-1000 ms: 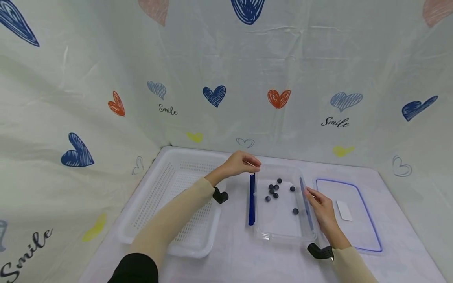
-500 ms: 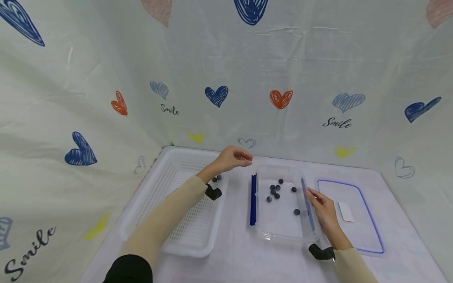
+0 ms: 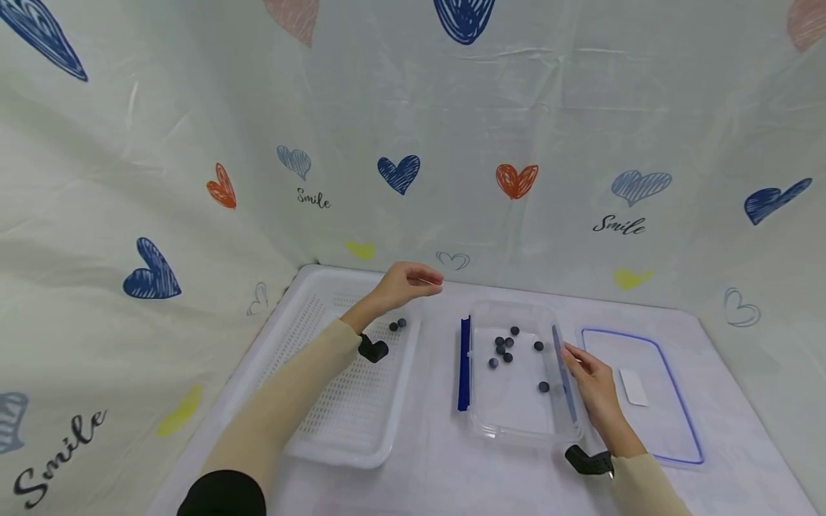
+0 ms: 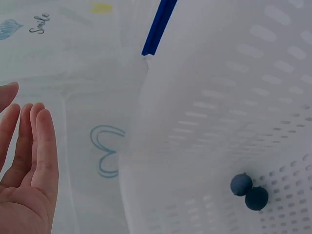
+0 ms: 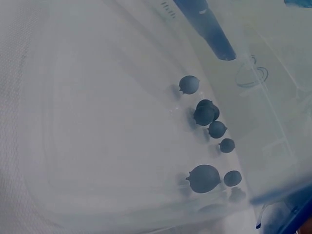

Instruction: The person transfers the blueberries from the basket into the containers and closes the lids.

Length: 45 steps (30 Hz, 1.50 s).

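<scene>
My left hand (image 3: 408, 282) hovers over the far right edge of the white perforated basket (image 3: 381, 459), fingers nearly straight and nothing between them. The left wrist view shows this hand (image 4: 29, 180) with its thumb apart from the fingers. Two dark blue blueberries (image 4: 256, 198) touch each other in a corner of the basket. On the right, my right hand (image 3: 592, 383) grips the right side of a clear plastic box (image 3: 516, 412) at its blue flap (image 3: 563, 373). Several blueberries (image 3: 500, 350) lie on the box floor, mostly bunched toward the back left; one (image 3: 544, 387) sits nearer the front right.
A second blue flap (image 3: 464, 364) hangs along the box's left side. Right of the box lies a clear lid with a blue seal (image 3: 677, 390) and a white label (image 3: 634, 388). A curtain printed with hearts (image 3: 399, 174) stands behind the table.
My left hand has moved left from the box's back left corner to over the basket. The two blueberries there came into view from behind my arm. The right hand kept its hold.
</scene>
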### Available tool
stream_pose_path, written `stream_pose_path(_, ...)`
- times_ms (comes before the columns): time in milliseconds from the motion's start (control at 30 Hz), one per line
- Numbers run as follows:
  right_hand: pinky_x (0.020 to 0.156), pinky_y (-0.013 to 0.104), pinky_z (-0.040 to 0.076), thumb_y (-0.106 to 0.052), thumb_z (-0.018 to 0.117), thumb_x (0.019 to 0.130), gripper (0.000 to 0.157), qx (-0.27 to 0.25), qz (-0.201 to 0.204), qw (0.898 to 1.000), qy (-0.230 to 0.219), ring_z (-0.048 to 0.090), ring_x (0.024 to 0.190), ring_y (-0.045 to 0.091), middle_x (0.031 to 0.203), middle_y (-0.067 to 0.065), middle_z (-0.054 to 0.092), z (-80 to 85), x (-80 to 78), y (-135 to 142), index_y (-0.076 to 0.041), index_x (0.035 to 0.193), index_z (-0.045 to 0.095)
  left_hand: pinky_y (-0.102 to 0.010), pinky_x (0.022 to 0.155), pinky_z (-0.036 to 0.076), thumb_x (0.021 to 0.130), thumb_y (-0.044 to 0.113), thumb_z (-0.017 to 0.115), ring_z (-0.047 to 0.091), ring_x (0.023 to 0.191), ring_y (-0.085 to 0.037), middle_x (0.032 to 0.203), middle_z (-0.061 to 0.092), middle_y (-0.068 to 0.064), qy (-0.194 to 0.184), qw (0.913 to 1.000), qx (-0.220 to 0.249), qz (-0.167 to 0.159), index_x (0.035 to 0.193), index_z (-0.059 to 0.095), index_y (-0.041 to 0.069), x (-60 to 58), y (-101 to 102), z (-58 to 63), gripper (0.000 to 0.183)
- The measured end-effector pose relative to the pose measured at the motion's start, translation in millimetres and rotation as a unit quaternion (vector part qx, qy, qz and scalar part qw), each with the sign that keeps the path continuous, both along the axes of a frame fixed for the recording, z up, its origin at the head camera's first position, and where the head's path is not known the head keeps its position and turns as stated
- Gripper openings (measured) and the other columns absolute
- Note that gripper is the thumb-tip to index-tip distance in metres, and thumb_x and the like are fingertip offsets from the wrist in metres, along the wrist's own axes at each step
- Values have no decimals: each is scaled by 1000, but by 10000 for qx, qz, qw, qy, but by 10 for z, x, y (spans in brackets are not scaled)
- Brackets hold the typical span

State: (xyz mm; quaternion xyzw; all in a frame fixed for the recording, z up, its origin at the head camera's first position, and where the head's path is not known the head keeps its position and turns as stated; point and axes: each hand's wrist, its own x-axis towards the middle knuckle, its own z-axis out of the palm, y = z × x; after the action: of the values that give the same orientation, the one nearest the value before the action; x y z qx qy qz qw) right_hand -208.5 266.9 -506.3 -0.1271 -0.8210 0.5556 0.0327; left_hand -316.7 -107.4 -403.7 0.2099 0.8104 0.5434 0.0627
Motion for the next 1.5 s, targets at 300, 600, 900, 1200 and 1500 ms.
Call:
stream_pose_path(300,77,10,42,-44,56,101,59,80,-35,9999,-101,50,94,1,135,9,55,12,-3,11,-4,144,52,-33,92,54,91,17,76,68,103,-21,113,71,-9,5,9996,152,223,117,70,3,-18,-169,-90,31)
stream_pose_path(600,79,11,41,-45,55,102,59,66,-27,9999,-144,49,96,5,140,13,52,33,-13,4,-4,145,51,-34,91,54,91,11,75,68,104,-26,115,70,-15,-36,9989,131,454,116,69,-4,-12,-352,-213,30)
stream_pose_path(900,78,13,41,-45,55,102,60,182,33,9998,-119,49,95,6,139,16,53,30,-5,6,-3,144,51,-35,90,55,89,15,77,68,100,-24,110,72,-11,-270,9968,-1,755,115,71,-2,30,-495,-370,31)
stream_pose_path(1200,78,13,41,-45,55,101,60,155,33,9998,-114,49,95,6,140,19,52,43,3,17,-3,145,51,-38,90,54,90,13,76,67,103,-27,111,71,-13,-199,9966,-275,755,117,68,-7,46,-572,-482,34)
stream_pose_path(1500,78,14,42,-47,56,100,63,119,51,9998,-133,50,95,4,133,11,56,8,17,8,-2,144,51,-39,89,55,89,14,77,67,100,-26,110,71,-15,-174,9933,-792,821,116,68,-5,47,-668,-652,34)
